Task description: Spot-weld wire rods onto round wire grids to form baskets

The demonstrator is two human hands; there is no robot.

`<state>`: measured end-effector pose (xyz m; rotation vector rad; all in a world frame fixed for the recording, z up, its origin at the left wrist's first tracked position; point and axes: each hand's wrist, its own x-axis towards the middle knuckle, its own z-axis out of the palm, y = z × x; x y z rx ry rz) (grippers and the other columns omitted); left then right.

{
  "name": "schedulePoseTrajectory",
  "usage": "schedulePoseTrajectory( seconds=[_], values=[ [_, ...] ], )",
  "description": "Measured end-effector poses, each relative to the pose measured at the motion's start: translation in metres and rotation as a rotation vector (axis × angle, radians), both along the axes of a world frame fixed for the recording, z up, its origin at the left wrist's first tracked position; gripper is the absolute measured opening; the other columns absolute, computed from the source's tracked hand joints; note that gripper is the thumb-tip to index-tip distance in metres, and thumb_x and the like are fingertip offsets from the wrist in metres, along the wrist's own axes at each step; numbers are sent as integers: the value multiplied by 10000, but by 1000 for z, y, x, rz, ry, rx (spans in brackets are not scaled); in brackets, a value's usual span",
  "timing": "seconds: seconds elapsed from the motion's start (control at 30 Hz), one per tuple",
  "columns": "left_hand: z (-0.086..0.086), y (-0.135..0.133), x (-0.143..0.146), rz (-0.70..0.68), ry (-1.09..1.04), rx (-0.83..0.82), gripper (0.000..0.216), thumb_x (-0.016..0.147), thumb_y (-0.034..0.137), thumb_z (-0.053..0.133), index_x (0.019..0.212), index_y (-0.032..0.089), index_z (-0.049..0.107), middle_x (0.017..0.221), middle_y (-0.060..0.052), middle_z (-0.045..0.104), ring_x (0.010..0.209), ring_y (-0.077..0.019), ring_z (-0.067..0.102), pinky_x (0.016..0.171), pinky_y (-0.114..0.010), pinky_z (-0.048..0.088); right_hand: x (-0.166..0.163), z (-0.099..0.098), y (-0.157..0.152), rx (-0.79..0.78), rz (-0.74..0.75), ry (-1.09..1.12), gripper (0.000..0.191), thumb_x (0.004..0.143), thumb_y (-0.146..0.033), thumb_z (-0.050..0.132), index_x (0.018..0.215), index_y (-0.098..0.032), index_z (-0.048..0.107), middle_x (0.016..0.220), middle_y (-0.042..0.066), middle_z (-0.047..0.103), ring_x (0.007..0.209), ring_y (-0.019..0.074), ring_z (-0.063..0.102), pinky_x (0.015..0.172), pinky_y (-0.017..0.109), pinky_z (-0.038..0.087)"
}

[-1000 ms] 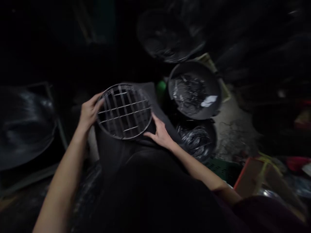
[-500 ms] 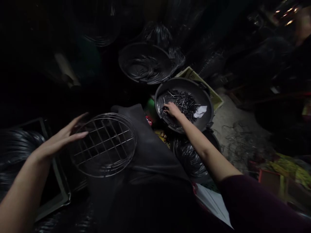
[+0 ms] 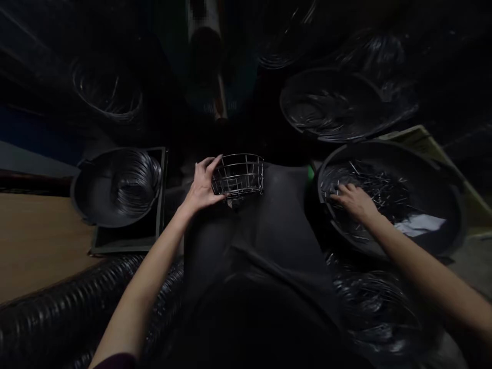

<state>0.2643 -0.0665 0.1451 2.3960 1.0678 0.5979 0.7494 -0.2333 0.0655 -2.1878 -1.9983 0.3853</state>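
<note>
1. Surface and room: the work area is dim. A dark cloth-covered stand (image 3: 265, 225) rises in front of the person; a tan wooden surface (image 3: 34, 241) lies at the far left.
2. Count: one wire basket (image 3: 239, 175) sits on top of the stand. Four dark basins are visible: one of short wire pieces (image 3: 388, 200) at right, one of coiled wire (image 3: 119, 184) at left, one behind (image 3: 338, 105), and one partly hidden low at right (image 3: 369, 302).
3. Left hand (image 3: 202, 187): fingers curled loosely around the basket's left rim, holding it upright.
4. Right hand (image 3: 353, 201): inside the right basin, palm down on the wire pieces, fingers bent; whether it grips any cannot be told.
5. Surroundings: a black corrugated hose (image 3: 57, 318) lies low at left; a white paper scrap (image 3: 421, 224) rests in the right basin.
</note>
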Motion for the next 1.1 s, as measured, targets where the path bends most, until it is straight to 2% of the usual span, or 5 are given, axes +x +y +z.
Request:
schedulePoseTrajectory(
  seconds=[0.27, 0.43, 0.57, 0.73, 1.1],
  values=[
    [13, -12, 0, 53, -12, -16, 1074, 661, 623, 753, 1521, 256, 226, 1518, -190, 282, 1425, -423, 259, 1151, -695, 175, -64, 76, -5, 145, -391, 285, 586, 721, -816, 526, 946, -285, 629, 615, 81, 593, 502, 225, 533, 492, 407, 412],
    [19, -10, 9, 23, 18, -49, 960, 667, 494, 797, 1471, 243, 335, 1460, -176, 342, 1376, -401, 339, 1143, -659, 267, -202, 133, 65, -313, -16, 847, 454, 749, -610, 675, 927, -196, 728, 641, 13, 671, 508, 152, 571, 464, 285, 437],
    [21, -9, 8, 21, 6, -53, 851, 638, 375, 835, 1396, 281, 460, 1439, -144, 347, 1342, -390, 360, 1097, -592, 385, -259, 140, 107, -107, 127, 573, 266, 829, -430, 662, 870, -190, 770, 842, 43, 757, 772, 208, 701, 729, 329, 552],
    [33, -1, -3, 49, -38, -31, 807, 604, 315, 845, 1341, 305, 518, 1382, -119, 397, 1314, -355, 399, 1106, -563, 393, -267, 132, 110, 119, 447, 211, 400, 875, -370, 639, 1253, -241, 668, 1192, 57, 705, 1000, 240, 708, 745, 311, 575],
    [62, 37, -14, 35, -143, 96, 782, 603, 376, 852, 1314, 275, 543, 1376, -128, 429, 1305, -353, 419, 1108, -537, 400, -256, 151, 157, 367, 691, 242, 296, 927, -323, 546, 1175, -259, 697, 1167, 11, 704, 961, 159, 722, 773, 240, 606]
  ],
)
